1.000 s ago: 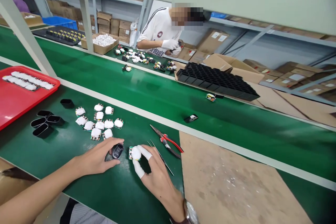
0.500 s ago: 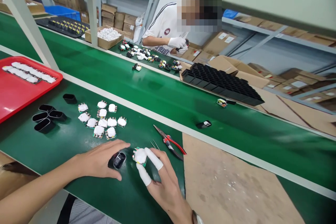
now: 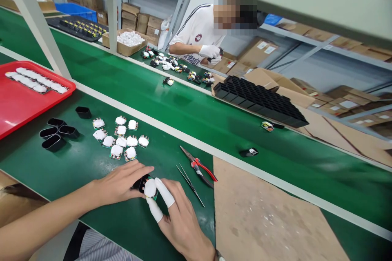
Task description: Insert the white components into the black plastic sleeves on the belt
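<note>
We noted the right hand [image 3: 180,220] pinching a white-topped board [image 3: 150,188], just right of the black casing [image 3: 140,182] the left hand [image 3: 118,183] clasped.

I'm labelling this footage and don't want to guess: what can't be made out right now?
All in the head view:
Black housing: mostly hidden by the left hand.
White-topped board in the right hand's grip: underside turned away.
Red tray: cut off by the left edge.
Co-worker's dark piece: partly covered by white gloves.
Label on the belt's dark piece: too small to read.
</note>
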Available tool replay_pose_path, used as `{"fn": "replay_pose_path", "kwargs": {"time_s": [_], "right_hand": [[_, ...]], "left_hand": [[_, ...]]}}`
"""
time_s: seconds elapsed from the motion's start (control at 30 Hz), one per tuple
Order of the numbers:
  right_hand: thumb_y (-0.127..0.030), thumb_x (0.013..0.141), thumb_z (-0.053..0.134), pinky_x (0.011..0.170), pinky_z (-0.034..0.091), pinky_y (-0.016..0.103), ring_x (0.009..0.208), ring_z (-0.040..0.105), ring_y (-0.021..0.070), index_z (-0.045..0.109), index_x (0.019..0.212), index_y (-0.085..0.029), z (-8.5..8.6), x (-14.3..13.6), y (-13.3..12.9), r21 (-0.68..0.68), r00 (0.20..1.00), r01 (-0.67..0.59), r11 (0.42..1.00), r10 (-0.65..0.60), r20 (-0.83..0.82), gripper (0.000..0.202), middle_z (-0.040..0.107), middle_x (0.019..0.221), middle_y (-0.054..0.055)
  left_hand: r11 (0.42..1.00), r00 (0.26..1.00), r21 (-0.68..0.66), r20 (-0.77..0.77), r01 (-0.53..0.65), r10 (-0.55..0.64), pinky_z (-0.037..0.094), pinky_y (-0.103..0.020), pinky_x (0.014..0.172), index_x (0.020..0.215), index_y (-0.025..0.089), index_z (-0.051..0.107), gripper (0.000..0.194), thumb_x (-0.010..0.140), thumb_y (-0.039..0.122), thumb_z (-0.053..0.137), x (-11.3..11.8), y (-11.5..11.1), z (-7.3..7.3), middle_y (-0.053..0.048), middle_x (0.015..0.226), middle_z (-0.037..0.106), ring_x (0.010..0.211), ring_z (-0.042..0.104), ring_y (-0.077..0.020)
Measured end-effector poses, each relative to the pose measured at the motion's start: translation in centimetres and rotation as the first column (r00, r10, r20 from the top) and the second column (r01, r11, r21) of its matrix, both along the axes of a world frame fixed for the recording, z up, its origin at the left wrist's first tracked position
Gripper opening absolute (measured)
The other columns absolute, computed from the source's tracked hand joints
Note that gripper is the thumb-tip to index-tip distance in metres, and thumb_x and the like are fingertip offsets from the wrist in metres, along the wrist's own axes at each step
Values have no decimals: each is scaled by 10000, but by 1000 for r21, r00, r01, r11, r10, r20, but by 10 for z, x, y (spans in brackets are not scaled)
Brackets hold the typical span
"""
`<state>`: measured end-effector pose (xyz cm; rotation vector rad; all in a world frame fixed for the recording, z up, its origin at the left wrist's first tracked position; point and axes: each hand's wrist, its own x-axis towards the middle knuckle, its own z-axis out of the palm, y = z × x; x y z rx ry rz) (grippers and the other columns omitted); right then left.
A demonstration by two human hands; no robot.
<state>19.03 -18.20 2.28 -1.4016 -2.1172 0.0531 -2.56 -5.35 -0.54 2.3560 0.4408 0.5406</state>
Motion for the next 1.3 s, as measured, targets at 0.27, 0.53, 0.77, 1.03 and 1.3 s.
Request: {"fn": "replay_pose_path", "kwargs": {"time_s": [0.27, 0.53, 0.77, 1.03, 1.3], "right_hand": [[-46, 925, 450, 870, 634, 491, 1147, 605, 339, 330, 1587, -67, 10, -2, 3, -77, 986, 3, 997, 10, 166, 673, 629, 1329, 218], [-52, 947, 426, 824, 649, 459, 1054, 614, 324, 467, 1441, 10, 26, -5, 10, -49, 953, -6, 999, 20, 301, 500, 646, 1288, 237], [-57, 943, 430, 884, 640, 421, 1162, 609, 326, 518, 1392, -6, 34, 2, 11, -62, 945, -25, 998, 44, 325, 460, 645, 1320, 219], [-36, 921, 414, 886, 628, 429, 1202, 587, 338, 625, 1260, -56, 32, 3, 9, -41, 925, -12, 999, 27, 379, 400, 630, 1343, 212], [-46, 933, 418, 887, 623, 432, 1199, 583, 338, 655, 1181, -76, 37, 3, 8, -39, 924, -7, 999, 21, 381, 345, 629, 1325, 213]], "left_hand": [[998, 999, 57, -29, -29, 31, 536, -354, 778, 1587, 212, 288, 608, 1088, 477, 512, 0, -3, -2, -82, 1042, 608, 907, 602, -254], [997, 999, 76, -38, -33, 36, 536, -346, 779, 1585, 204, 258, 596, 1100, 485, 461, -1, -3, -4, -78, 1034, 588, 892, 602, -250], [995, 999, 84, -24, -45, 47, 534, -334, 752, 1589, 214, 251, 600, 1098, 470, 481, 0, -5, -3, -70, 1021, 589, 863, 607, -242], [993, 999, 108, -15, -45, 47, 551, -355, 768, 1595, 196, 245, 603, 1099, 435, 491, 2, -5, -4, -80, 1018, 591, 870, 600, -247], [994, 999, 102, -12, -42, 43, 574, -382, 782, 1601, 192, 239, 587, 1108, 416, 465, 4, -4, -2, -87, 1029, 598, 889, 612, -255]]}}
